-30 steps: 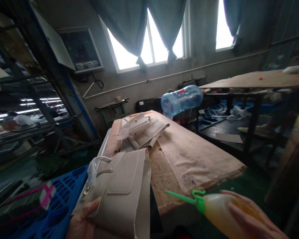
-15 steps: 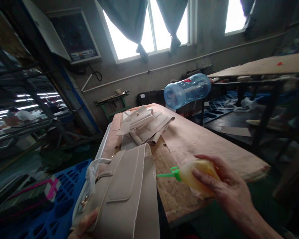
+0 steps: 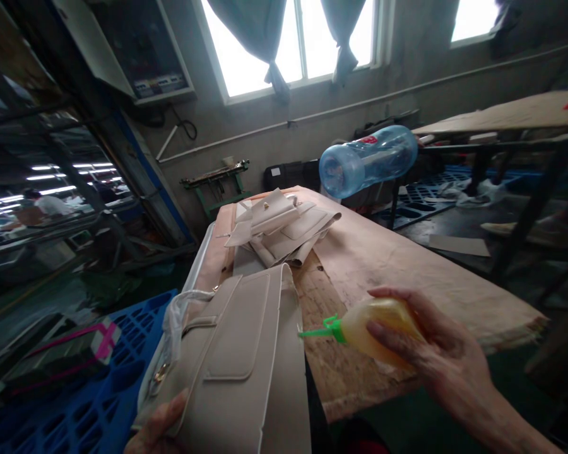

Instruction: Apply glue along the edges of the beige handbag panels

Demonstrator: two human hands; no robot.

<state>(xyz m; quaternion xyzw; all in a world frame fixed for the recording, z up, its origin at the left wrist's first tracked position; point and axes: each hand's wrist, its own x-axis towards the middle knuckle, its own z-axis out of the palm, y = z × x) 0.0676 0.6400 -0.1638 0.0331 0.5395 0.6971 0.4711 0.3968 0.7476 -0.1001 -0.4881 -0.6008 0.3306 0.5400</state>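
Note:
My right hand is wrapped round a squeeze bottle of yellowish liquid with a green nozzle. The nozzle tip points left and is at the edge of a beige handbag; whether it touches cannot be made out. At the bottom left, my left hand grips the bag's lower side, its fingers partly hidden. A raised flap panel faces up on the bag, and clear plastic wrap covers its handle. Farther back, several beige bag pieces lie in a pile.
The work table has a pinkish cover and a bare wooden strip. A large blue water jug lies on its side beyond it. To the left is a blue plastic pallet with a dark bundle; another table stands at right.
The view has shifted slightly, so the background sits a little higher and the right side farther right. Both hands keep their holds, and the nozzle stays by the bag's edge.

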